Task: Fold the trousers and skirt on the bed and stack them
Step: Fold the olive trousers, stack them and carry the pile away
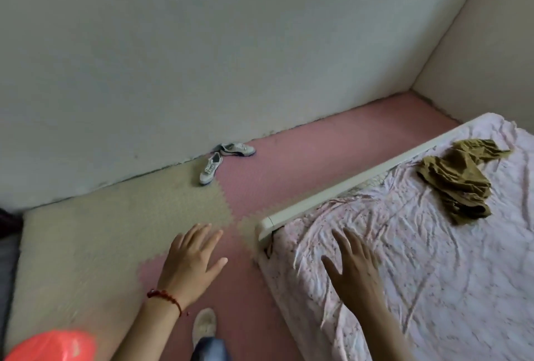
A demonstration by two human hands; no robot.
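An olive garment (459, 180) lies crumpled on the bed (433, 274), near its far rail and well apart from both hands. The left hand (189, 262) hovers over the floor, the right hand (357, 271) over the bed's near corner, both spread flat and holding nothing. Best to step closer, then spread the garment flat before folding.

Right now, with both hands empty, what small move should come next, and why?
Probably reach the right hand forward to the crumpled olive-brown garment on the bed: it lies unfolded beyond both open hands, and the left hand hovers over the floor mat, farther away.
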